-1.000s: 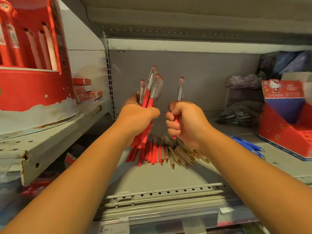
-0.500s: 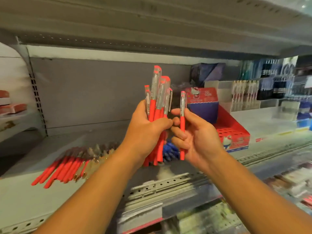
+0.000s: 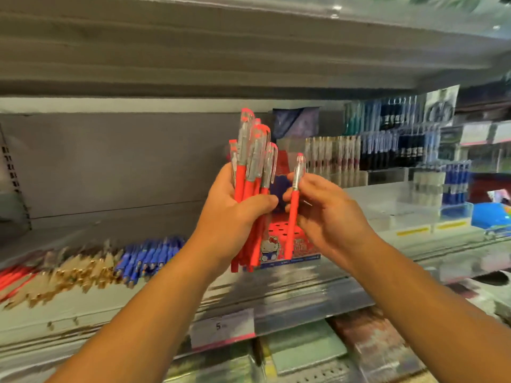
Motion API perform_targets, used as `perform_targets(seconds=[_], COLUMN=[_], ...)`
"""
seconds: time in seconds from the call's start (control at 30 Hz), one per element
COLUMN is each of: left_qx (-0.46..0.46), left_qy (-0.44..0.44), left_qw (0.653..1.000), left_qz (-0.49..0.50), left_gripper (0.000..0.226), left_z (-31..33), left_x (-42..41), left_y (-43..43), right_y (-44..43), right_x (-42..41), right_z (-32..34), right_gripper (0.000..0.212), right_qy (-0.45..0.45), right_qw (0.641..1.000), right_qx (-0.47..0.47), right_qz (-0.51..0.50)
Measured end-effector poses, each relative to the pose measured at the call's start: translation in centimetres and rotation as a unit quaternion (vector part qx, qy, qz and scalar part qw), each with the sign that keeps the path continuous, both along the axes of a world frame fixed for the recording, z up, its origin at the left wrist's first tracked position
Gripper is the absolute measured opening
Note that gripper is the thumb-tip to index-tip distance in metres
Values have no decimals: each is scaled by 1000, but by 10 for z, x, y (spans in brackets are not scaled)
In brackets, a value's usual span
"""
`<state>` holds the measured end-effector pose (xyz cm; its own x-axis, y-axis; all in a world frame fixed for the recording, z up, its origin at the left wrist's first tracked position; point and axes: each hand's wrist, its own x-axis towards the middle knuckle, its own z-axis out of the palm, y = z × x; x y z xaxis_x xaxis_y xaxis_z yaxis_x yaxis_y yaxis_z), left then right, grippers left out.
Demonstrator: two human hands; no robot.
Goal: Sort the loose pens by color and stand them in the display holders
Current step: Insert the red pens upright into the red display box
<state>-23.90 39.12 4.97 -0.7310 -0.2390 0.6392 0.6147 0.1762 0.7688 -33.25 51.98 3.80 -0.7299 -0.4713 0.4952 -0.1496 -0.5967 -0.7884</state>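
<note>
Red pens [image 3: 250, 172] bunched upright, gripped in left hand [image 3: 235, 214] | single red pen [image 3: 293, 211] pinched upright by right hand [image 3: 329, 217], just beside the bunch | red display holder [image 3: 278, 233] behind both, on shelf [image 3: 290, 280] | loose blue pens [image 3: 149, 255], gold pens [image 3: 80, 272] lying to the left

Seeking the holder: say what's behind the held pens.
A red holder with black holes. The left hand with pens and right hand with a pen cover much of it; its contents are hidden.
</note>
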Motion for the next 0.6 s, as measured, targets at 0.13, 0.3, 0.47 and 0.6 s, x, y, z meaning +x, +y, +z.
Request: perform_targets(seconds=[0.13, 0.3, 0.47, 0.6], left_qx=[-10, -6, 50, 69], left_qy=[-6, -12, -12, -7], left_qw=[999, 996, 987, 977], left_qz=[37, 86, 153, 200], left_gripper=[35, 24, 27, 27], left_z=[18, 35, 46, 28], left_x=[-23, -59, -108, -133], left_y=[-9, -43, -82, -108], right_y=[-2, -37, -89, -116], right_x=[-35, -77, -118, -148], right_z=[10, 30, 46, 38], right_gripper=[10, 23, 50, 54], right_qy=[57, 153, 208, 242], right_qw=[996, 980, 963, 949], right_qx=[58, 98, 131, 163], right_qz=[-27, -87, -112, -115])
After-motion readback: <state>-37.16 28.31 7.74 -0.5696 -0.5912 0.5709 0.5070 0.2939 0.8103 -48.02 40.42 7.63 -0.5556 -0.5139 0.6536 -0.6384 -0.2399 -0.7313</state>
